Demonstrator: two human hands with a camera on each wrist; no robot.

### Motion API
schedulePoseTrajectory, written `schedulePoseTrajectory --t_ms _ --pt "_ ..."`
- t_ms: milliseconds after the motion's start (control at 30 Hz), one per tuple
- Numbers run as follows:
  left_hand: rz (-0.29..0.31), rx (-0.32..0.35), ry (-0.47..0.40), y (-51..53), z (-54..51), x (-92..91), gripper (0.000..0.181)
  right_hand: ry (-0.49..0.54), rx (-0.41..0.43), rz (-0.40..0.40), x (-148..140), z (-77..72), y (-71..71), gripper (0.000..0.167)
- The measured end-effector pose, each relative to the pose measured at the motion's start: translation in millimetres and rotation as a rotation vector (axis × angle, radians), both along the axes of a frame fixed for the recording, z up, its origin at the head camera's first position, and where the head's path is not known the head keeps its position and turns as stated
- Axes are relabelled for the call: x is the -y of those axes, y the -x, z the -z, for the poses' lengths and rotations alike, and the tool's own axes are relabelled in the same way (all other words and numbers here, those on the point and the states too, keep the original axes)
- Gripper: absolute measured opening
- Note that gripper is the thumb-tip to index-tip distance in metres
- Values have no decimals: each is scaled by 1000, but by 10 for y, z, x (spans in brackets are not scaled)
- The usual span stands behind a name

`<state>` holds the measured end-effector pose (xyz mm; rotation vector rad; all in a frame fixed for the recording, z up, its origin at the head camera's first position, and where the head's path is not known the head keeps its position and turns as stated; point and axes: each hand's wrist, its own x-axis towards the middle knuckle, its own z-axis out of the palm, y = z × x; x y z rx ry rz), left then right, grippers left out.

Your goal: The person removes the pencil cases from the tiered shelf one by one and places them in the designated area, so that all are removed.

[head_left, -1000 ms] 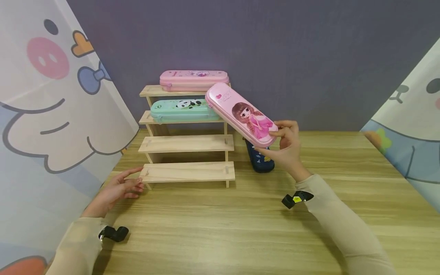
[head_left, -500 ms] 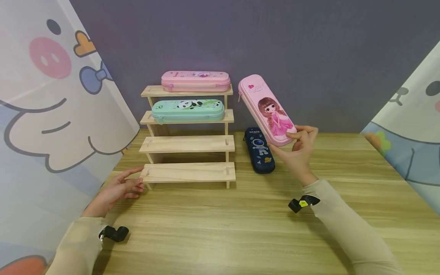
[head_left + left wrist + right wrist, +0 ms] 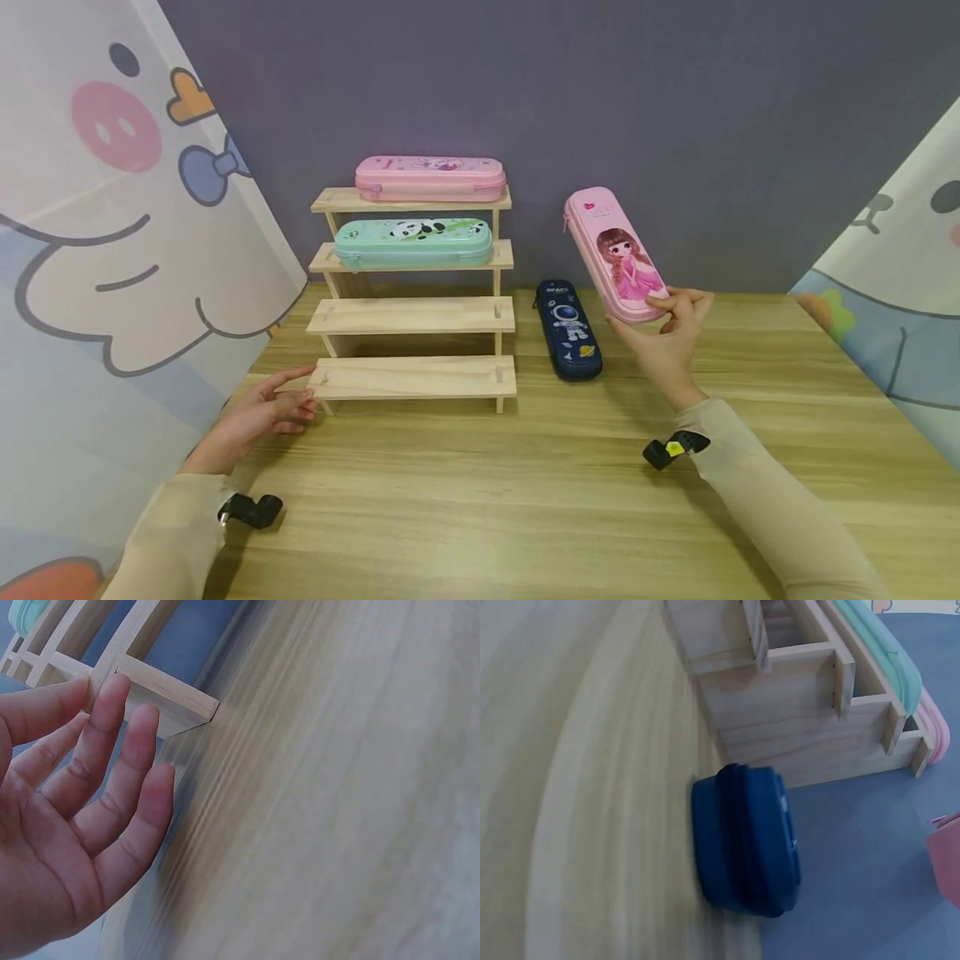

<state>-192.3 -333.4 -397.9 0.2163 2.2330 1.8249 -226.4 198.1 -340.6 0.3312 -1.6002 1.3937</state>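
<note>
Two printed panels [image 3: 82, 267] flank grey wall [image 3: 645, 108] | wood-grain table [image 3: 465, 500] | left hand [image 3: 258, 414] pinches rack [image 3: 412, 377] | right hand [image 3: 670, 346] grips girl-print case [image 3: 615, 254]

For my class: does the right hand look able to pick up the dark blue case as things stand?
Probably not: the right hand holds the pink doll case. Otherwise the way looks free: the dark blue case lies on the table, beside the wooden rack, with nothing on top.
</note>
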Motion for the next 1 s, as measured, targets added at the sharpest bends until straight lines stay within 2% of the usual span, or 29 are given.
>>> schedulePoseTrajectory --t_ms 233,500,700,867,1000 --pt "-3 3 -24 9 9 -10 43 -50 37 78 -63 70 -7 44" --pt "-3 1 -32 -2 20 1 43 -38 109 80 -129 197 27 45" --pt "-3 6 -43 -1 21 6 43 -67 142 92 -179 256 32 43" --pt "-6 13 -39 0 20 2 42 -110 169 110 -319 467 169 44" --pt "-14 15 -7 -9 11 -1 42 -131 234 118 -414 593 253 45"
